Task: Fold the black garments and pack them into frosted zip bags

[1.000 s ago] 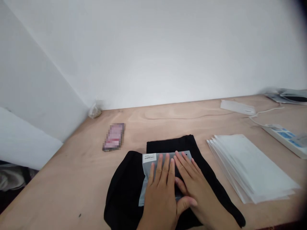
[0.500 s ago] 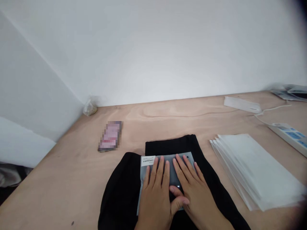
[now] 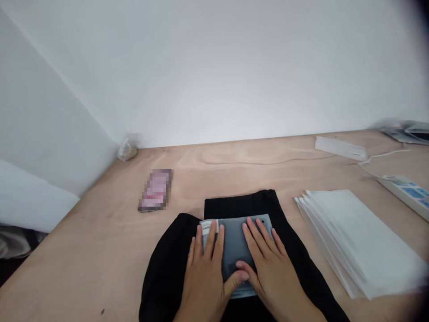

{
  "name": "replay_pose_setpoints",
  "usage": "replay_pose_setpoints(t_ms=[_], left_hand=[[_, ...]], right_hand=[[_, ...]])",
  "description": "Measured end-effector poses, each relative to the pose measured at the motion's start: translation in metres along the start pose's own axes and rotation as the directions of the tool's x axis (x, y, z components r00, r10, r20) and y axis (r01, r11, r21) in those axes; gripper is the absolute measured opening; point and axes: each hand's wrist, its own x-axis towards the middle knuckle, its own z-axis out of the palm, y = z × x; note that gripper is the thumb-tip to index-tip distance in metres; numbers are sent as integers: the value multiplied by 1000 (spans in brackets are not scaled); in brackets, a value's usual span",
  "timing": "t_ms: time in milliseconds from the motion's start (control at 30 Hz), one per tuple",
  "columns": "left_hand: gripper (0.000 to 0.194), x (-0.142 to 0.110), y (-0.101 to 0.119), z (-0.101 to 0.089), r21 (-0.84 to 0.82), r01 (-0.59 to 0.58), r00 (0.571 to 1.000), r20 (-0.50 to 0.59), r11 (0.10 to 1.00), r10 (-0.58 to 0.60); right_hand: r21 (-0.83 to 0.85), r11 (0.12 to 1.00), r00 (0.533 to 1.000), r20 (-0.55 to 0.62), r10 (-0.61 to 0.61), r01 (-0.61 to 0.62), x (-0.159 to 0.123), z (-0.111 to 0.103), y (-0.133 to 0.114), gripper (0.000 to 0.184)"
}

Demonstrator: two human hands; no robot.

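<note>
Both hands lie flat on a grey translucent plastic bag (image 3: 231,241) that rests on a folded black garment (image 3: 167,264). A white barcode label sits at the bag's upper left corner, partly covered by fingers. My left hand (image 3: 204,273) is open on the bag's left side, some fingers reaching over its left edge. On the right side, my right hand (image 3: 271,264) presses with its fingers stretched out. The two thumbs come close together near the bag's lower middle. The hands hide much of the bag, and what it holds is unclear.
Translucent bags (image 3: 358,241) lie stacked at the right. Beyond them are a power strip (image 3: 409,192), a white cable and a pale strip (image 3: 340,147). A blurred-out phone (image 3: 156,190) lies left on the wooden table (image 3: 100,250), with a small clear bag (image 3: 127,150) by the wall.
My left hand has slid left across the bag, its fingers now over the label and the left edge. My right hand has stayed nearly in place.
</note>
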Motion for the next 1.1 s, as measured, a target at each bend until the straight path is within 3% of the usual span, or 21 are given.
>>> replay_pose_setpoints(t_ms=[200,367,433,533,633,767,833,900,967,1033,1100], left_hand=[[78,-5,-10,-7,-63,24,999,43,998,-21],[71,-5,-8,-10,-133,46,997,63,990,-38],[66,-5,-8,-11,-169,64,996,66,984,-53],[56,-7,-12,-18,-273,88,996,40,958,-80],[49,-12,-14,-36,-431,78,988,-89,899,-128],[46,-21,1,-63,-580,33,913,-313,814,-261],[42,-22,16,-67,-589,14,858,-408,808,-312],[40,-21,30,-62,-539,1,837,-461,842,-296],[43,-17,39,-52,-427,-14,882,-431,904,-190],[46,-14,41,-39,-285,-18,950,-303,958,-73],[49,-12,40,-29,-174,-10,990,-140,985,-15]], right_hand=[[90,996,1000,27,13,-16,-3,-10,0,63],[210,949,971,-13,-237,234,-17,-22,8,67],[222,931,957,-79,-278,289,-22,-24,7,55],[242,923,935,-265,-235,300,-25,-28,2,31],[269,914,890,-422,-173,305,-18,-41,0,21],[243,952,864,-501,-43,188,4,-74,17,17],[205,975,829,-558,44,87,18,-93,33,10],[208,978,795,-589,146,-25,34,-110,52,5],[218,965,776,-579,250,-148,48,-123,72,10],[226,929,757,-539,370,-293,61,-128,92,17],[245,884,734,-493,467,-398,75,-125,112,21]])
